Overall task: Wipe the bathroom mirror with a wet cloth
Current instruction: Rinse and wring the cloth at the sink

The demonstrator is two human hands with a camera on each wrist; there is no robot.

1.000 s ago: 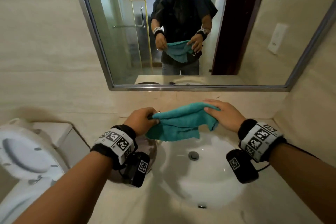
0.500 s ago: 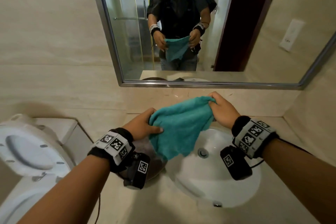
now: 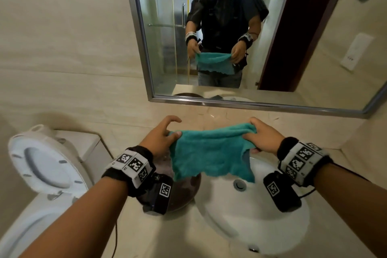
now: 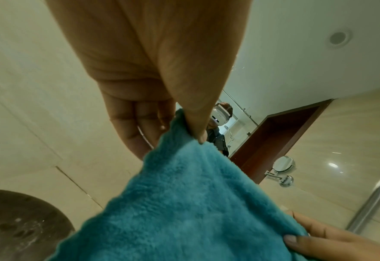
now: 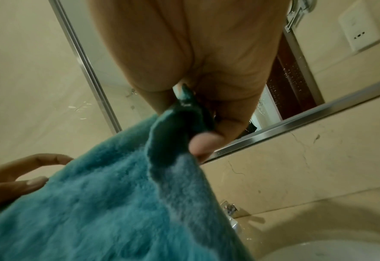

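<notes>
**Cloth stretched between both hands above the sink**

At the bottom of the head view, two forearms reach in from the lower corners, each with a marker-printed wristband and a small black camera slung under the wrist. Below them, in the lower right of the frame, sits a white sink (image 3: 257, 222) set into a beige tabletop (image 3: 184, 239). A dark round bowl (image 3: 184, 192) stands just left of the sink, partly hidden by the left wrist. A white toilet (image 3: 41, 165) with its lid raised fills the lower left.

In the middle of the frame, a teal cloth (image 3: 211, 153) hangs spread in the air over the sink's back edge and the bowl. The left hand (image 3: 161, 134) pinches its upper left corner between thumb and a finger, the other fingers arched loosely. The right hand (image 3: 263, 138) grips the upper right corner in a bunched fold; the right wrist view is blurred, so which fingers close on it is hard to say.

Beyond, the mirror (image 3: 314, 52) with its metal frame fills the upper centre and right, well apart from the cloth, reflecting the person holding it.
</notes>
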